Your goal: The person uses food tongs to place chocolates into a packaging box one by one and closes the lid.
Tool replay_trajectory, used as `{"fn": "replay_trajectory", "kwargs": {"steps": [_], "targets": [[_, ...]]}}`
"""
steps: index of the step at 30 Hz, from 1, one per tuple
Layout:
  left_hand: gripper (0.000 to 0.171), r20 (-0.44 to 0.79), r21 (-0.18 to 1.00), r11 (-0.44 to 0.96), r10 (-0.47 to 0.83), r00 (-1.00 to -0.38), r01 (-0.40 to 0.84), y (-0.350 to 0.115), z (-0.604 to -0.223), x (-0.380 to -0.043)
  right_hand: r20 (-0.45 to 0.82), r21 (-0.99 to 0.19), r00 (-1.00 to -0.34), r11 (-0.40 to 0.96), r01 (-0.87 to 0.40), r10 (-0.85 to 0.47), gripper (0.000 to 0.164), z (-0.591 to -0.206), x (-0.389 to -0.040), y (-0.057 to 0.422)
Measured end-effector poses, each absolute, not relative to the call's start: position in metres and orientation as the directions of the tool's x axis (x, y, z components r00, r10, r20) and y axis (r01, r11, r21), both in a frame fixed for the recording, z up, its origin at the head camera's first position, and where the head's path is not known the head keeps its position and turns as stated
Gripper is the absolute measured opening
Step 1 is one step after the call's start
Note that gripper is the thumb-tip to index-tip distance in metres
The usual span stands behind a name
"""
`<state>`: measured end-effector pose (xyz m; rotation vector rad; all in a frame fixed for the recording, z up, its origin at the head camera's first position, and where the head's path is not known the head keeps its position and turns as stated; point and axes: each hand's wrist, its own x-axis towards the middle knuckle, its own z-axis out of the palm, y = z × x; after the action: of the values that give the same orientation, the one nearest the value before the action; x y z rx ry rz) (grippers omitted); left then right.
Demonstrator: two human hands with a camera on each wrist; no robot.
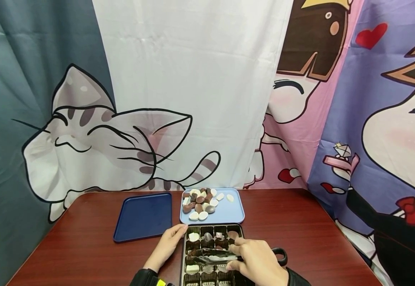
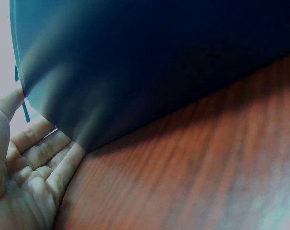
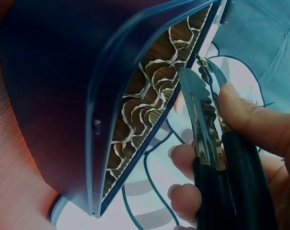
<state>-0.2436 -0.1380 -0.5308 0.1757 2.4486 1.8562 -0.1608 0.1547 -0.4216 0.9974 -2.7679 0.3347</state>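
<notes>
A dark box (image 1: pixel 183 270) with a brown plastic insert of small compartments lies at the table's front. My left hand (image 1: pixel 164 246) grips its left side near the far corner. In the left wrist view, thumb and fingers meet the dark blue wall (image 2: pixel 159 72) at a corner. My right hand (image 1: pixel 259 260) holds black-handled metal tongs (image 1: pixel 214 259) over the middle compartments. The right wrist view shows the tong tips slightly apart, with no piece visible between them. Some compartments hold pebble-like pieces, among them a white piece (image 1: pixel 193 237) and a grey piece (image 1: pixel 207 237). Tongs and hand hide several compartments.
Behind the box stands a light blue tray (image 1: pixel 234 212) with a heap of white, brown and grey pebble-like pieces (image 1: pixel 200 199). A dark blue tray (image 1: pixel 144 216) lies left of it on the reddish wooden table (image 1: pixel 300 238). Printed curtains (image 1: pixel 193 79) hang behind the table.
</notes>
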Motion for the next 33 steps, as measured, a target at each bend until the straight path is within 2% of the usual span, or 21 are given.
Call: {"fn": "replay_trajectory", "kwargs": {"steps": [7,13,21,26,33], "targets": [[0.04,0.004,0.965,0.261,0.131,-0.991,0.038,-0.138,-0.53,-0.244,0.245,-0.175,-0.775,0.76,-0.626,-0.582,0.037,-0.415,-0.164,0.156],[0.043,0.017,0.965,0.259,0.123,-0.992,0.049,-0.138,-0.531,-0.244,0.337,-0.138,-0.81,0.826,-0.547,-0.48,0.04,-0.41,-0.181,0.16],[0.044,0.016,0.958,0.283,0.119,-0.993,0.05,-0.138,-0.532,-0.244,0.37,-0.19,-0.894,0.921,-0.339,-0.252,0.04,-0.419,-0.221,0.171],[0.046,0.013,0.958,0.284,0.129,-0.992,0.049,-0.139,-0.532,-0.245,0.416,-0.159,-0.889,0.947,-0.28,-0.193,0.025,-0.438,-0.252,0.183],[0.046,-0.004,0.963,0.267,0.131,-0.991,0.031,-0.138,-0.531,-0.243,0.46,-0.114,-0.881,0.976,-0.187,-0.115,0.027,-0.458,-0.289,0.192]]}}
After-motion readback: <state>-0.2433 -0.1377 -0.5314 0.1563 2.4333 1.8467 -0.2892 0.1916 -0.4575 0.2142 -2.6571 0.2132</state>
